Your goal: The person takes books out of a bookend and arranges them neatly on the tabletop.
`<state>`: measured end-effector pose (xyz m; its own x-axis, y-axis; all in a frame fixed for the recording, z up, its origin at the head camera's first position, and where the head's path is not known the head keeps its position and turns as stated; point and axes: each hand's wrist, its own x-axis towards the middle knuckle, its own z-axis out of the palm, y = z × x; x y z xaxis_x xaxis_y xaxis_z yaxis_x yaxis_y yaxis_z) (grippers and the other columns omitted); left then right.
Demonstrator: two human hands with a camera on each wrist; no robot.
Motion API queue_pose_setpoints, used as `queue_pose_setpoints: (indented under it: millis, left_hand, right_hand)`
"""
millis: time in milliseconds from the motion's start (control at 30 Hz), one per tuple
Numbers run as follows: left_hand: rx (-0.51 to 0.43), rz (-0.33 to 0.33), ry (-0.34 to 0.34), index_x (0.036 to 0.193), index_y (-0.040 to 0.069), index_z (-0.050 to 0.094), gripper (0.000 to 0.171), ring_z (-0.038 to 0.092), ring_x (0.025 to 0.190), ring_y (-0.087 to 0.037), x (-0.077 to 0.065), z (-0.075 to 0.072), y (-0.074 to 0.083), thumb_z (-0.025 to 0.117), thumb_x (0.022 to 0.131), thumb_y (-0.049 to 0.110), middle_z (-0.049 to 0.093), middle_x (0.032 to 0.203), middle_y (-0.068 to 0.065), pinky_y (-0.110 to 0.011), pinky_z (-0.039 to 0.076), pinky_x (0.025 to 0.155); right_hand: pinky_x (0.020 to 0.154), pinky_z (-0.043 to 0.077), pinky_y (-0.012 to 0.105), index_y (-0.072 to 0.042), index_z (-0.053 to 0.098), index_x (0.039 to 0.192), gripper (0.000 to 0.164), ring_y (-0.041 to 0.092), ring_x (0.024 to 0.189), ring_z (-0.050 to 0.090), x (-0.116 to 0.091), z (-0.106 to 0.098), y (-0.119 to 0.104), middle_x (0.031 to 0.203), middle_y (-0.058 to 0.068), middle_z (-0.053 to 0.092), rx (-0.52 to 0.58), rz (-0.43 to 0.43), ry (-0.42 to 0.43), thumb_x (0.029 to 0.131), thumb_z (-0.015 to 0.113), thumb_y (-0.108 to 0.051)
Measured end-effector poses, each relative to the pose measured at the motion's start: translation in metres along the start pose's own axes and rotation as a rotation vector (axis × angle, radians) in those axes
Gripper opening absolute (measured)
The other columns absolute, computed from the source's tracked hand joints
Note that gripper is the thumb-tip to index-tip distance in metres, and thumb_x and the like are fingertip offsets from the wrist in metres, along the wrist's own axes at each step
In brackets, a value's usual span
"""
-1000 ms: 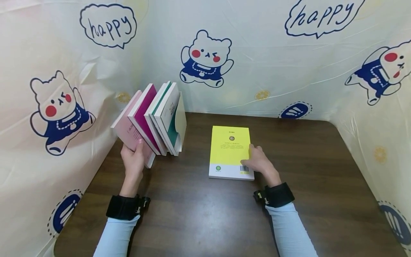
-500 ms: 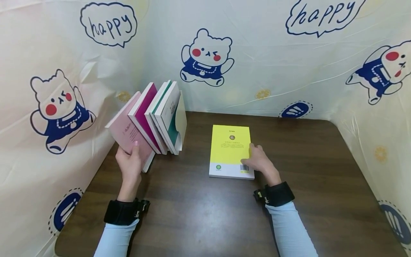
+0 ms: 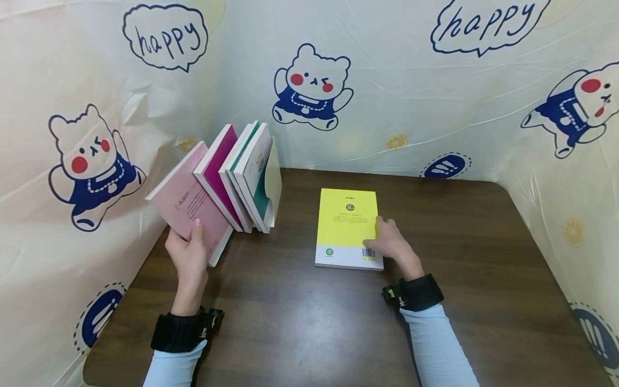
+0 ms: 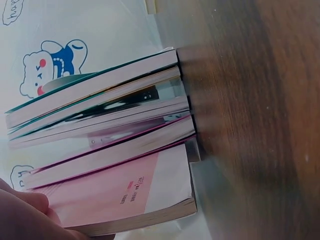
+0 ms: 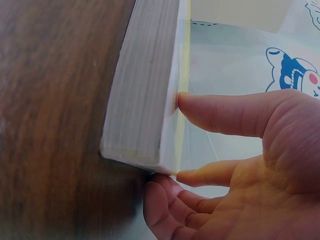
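Apparently in hand: handling of one pink book, angled out at the left end of the row; whether being taken out or put in, one moment does not settle. Next move, by judgement: calls for a firm pinch and a steady angle (the neighbours lean and could slip).

Item, left hand: pinching the pink book by its near side, thumb flat on the cover, fingers mostly hidden behind.

Item, right hand: in a light hold at the right side of the yellow book, thumb on the cover, other fingers bent at the edge; firmness cannot be told.

Placement: yellow book flat on the table, well apart from the row. Pink book just beside the magenta book; white books next, then a cream holder.
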<state>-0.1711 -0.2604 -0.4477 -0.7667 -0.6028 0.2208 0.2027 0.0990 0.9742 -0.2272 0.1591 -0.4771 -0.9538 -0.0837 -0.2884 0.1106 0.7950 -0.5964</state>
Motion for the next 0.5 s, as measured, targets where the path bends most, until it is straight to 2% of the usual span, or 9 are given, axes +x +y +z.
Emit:
queue_pose_setpoints:
  millis: [133,500]
  left_hand:
    - [0.002,0.007,-0.002,0.138,0.008,0.063,0.032,0.067,0.123,-0.026,-0.003,-0.003,0.003,0.059,0.106,0.011,0.068,0.141,-0.018,-0.028,0.056,0.094]
    - [-0.034,0.015,0.029,0.136,0.006,0.065,0.032,0.069,0.119,-0.022,-0.012,-0.010,0.007,0.060,0.105,0.008,0.070,0.139,-0.017,-0.022,0.056,0.088]
  right_hand:
    - [0.097,0.049,0.058,0.005,0.029,0.157,0.080,0.044,0.115,0.049,0.000,-0.001,0.000,0.130,0.028,0.048,-0.003,-0.002,0.001,0.094,0.071,-0.022]
    - [0.096,0.048,0.058,0.004,0.032,0.156,0.077,0.044,0.116,0.047,0.001,0.001,0.001,0.129,0.028,0.049,0.004,-0.025,0.009,0.095,0.070,-0.020]
